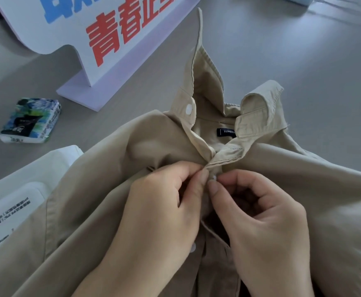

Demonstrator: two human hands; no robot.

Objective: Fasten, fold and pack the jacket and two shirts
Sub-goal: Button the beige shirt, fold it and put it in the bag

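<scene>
Cloth of the tan shirt (115,168) looks soft, light; left hand (160,202) and right hand (259,215) pinch its front edges, fingers (202,179) grasping beside the button (214,178).

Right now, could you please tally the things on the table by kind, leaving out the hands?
Beige shirt: 1
White plastic packages: 1
Tissue packs: 1
White sign boards with red characters: 1
Total: 4

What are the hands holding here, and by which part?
Both hands, left and right, pinch the beige shirt at its front placket below the collar, around a white button.
</scene>
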